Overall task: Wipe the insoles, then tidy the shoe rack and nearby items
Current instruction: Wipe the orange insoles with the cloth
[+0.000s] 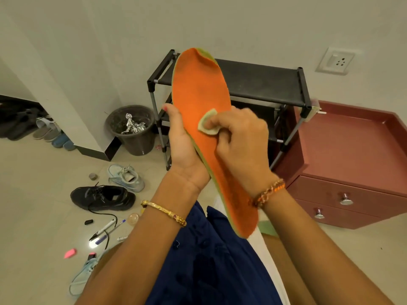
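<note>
Floor (33, 172), pale tile, littered on the person's left. Red cabinet (343, 150) at right, two drawers, flat top with a raised lip. Black rack (259, 80) against the wall between cabinet and bin (132, 130); what shows of its shelves holds no shoes. Bin holds crumpled foil.

Black shoe (103, 198) and a pale blue shoe (125, 177) lie loose on the floor, well apart from the rack; a second pale shoe (81, 278) by the knee. Pens (108, 230), a pink eraser (70, 253) and small bits scattered near them.

Insole (204, 128), orange face up, green edge, held in the air in front of the rack, toe end up and away, heel toward the lap.

Left hand (185, 148) grips it from beneath at mid-length, thumb wrapped over the near edge. Right hand (240, 139) has fingers curled, pinching a small pale cloth (208, 124) and pressing it on the orange face near the middle.

Step in hand, as I judge it: wiping, still on the insoles; rack and floor untouched.

To do it well: support from below directly under the cloth, since the insole flexes. Stroke lengthwise, toe to heel, overlapping passes. Darker patches show near toe and heel; give those more pressure. Refold the cloth to a fresh side.
</note>
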